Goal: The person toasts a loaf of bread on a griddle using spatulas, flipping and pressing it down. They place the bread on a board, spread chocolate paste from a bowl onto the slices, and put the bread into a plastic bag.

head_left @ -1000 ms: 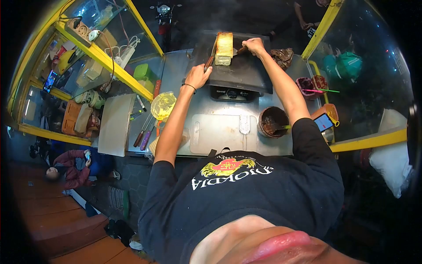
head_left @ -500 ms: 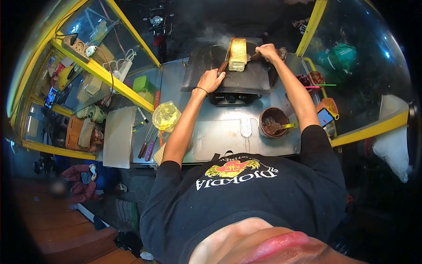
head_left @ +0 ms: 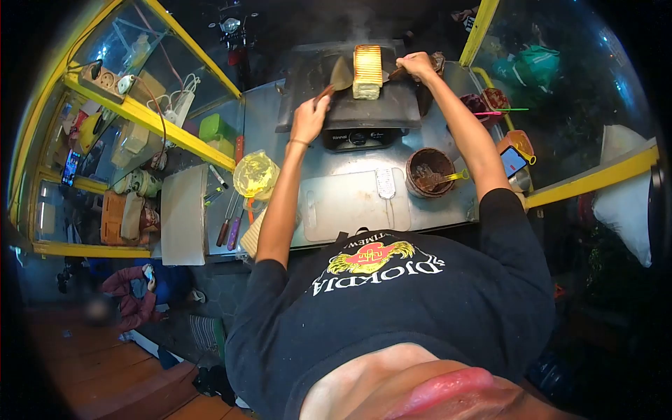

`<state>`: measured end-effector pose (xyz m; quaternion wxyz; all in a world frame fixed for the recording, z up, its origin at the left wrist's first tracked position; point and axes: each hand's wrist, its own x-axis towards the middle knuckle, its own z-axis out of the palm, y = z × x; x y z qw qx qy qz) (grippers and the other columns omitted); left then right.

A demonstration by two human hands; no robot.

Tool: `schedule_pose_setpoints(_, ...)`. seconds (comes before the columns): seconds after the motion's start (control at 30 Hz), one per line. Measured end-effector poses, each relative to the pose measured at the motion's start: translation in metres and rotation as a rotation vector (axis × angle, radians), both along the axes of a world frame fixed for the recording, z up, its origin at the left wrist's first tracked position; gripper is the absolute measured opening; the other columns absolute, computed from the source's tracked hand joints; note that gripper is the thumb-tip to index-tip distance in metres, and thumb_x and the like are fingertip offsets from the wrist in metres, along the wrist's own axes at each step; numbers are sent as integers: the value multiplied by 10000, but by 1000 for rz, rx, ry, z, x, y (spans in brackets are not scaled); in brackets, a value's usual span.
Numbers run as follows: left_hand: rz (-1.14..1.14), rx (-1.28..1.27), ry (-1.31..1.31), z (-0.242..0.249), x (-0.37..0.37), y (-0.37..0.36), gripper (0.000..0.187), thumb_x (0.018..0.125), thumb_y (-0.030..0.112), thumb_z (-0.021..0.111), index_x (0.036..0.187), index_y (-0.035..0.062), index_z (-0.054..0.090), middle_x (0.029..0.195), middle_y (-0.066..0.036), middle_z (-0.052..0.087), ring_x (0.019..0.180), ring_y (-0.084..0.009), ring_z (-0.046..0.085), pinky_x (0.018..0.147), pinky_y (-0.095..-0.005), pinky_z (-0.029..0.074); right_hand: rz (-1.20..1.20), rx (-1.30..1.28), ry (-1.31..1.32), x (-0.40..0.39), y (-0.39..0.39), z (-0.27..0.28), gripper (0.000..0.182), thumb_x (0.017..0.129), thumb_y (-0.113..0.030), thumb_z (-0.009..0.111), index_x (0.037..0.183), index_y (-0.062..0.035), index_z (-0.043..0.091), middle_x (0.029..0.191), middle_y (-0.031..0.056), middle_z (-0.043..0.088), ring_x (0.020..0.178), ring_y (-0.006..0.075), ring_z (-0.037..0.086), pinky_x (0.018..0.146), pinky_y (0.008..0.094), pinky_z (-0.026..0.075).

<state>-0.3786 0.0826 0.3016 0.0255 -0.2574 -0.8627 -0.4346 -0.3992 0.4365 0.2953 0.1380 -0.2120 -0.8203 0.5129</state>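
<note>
Left hand point(head_left: 309, 120), just above centre frame, is wrapped round the handle of a spatula point(head_left: 341, 74), its blade lifted beside the toast stack. Further up, right hand point(head_left: 417, 66) is closed on a second tool's handle, pressed against the stack's other side. Toasted bread stack point(head_left: 367, 71) is stood on the dark griddle point(head_left: 378, 108) at top centre.

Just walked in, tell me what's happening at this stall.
A person stands at a metal counter and works a block of toasted bread on a dark griddle. The left hand holds a spatula raised just left of the bread; whether the blade touches it is unclear. The right hand grips a second tool at the bread's right side. Nearer the person lie a cutting board, a brown tub of spread and a phone.
</note>
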Motion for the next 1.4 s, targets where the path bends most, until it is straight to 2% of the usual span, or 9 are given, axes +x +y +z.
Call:
schedule_pose_setpoints(0.1, 53, 304, -312, -19, 13, -24, 495, 965, 475, 490, 845, 29, 669, 623, -16, 570, 513, -95, 482, 518, -272, 410, -5, 6, -9, -8, -9, -3, 219, 721, -282, 751, 650, -78, 710, 498, 11, 551, 384, 130, 472, 369, 305, 382)
schedule_pose_setpoints(0.23, 128, 413, -635, -37, 45, -43, 438, 985, 476, 468, 947, 75, 643, 563, 42, 440, 465, -45, 381, 478, -226, 352, 7, 3, 39, -20, -20, -7, 195, 741, -232, 713, 675, -51, 686, 462, -11, 484, 344, 100, 415, 334, 282, 330)
schedule_pose_setpoints(0.33, -108, 1107, -1105, -65, 68, -44, 458, 988, 514, 449, 1054, 85, 596, 631, 56, 426, 466, -64, 335, 494, -224, 311, 2, 26, 34, -23, -28, -6, 192, 740, -234, 713, 680, -53, 698, 477, -6, 504, 359, 101, 432, 341, 279, 343)
schedule_pose_setpoints(0.43, -354, 1131, -1341, -73, 107, -33, 374, 1003, 422, 465, 998, 78, 611, 630, 68, 421, 508, -41, 355, 495, -226, 308, 34, 19, 56, -33, -31, -15, 185, 736, -237, 712, 694, -57, 713, 492, -8, 519, 371, 100, 442, 349, 276, 353)
schedule_pose_setpoints(0.63, -949, 370, -724, 98, 202, 34, 363, 971, 251, 577, 664, 57, 582, 587, 41, 487, 522, -73, 442, 486, -248, 334, 32, 141, 85, -42, -32, -26, 211, 737, -289, 721, 718, -79, 729, 521, -8, 550, 379, 101, 455, 357, 271, 363)
schedule_pose_setpoints(0.87, -1547, 1210, -183, 208, 313, 106, 232, 932, 288, 645, 1001, 66, 653, 752, -27, 611, 747, -90, 570, 624, -280, 461, 25, 2, 77, -28, -32, -39, 215, 756, -311, 736, 740, -96, 733, 496, -26, 513, 374, 87, 430, 358, 265, 345)
schedule_pose_setpoints(0.93, -1520, 1422, -192, 223, 337, 114, 251, 920, 311, 664, 989, 69, 661, 752, -20, 613, 769, -80, 570, 634, -276, 461, 35, -9, 112, -27, -30, -45, 211, 748, -302, 737, 721, -93, 721, 498, -27, 514, 376, 83, 424, 361, 265, 338)
schedule_pose_setpoints(0.97, -1532, 1446, -209, 225, 346, 121, 252, 920, 311, 665, 988, 69, 661, 752, -20, 613, 768, -80, 570, 634, -276, 461, 15, 79, 216, -16, -41, -45, 220, 715, -193, 693, 625, 6, 667, 601, 85, 651, 538, 166, 582, 498, 355, 463)
schedule_pose_setpoints(1.4, -1678, 1269, -565, 198, 352, 149, 256, 913, 317, 673, 976, 70, 663, 752, -16, 614, 767, -78, 570, 637, -274, 460, 8, 56, 255, 0, -49, -44, 186, 733, -177, 672, 616, -31, 675, 532, 39, 599, 458, 125, 516, 439, 299, 410)
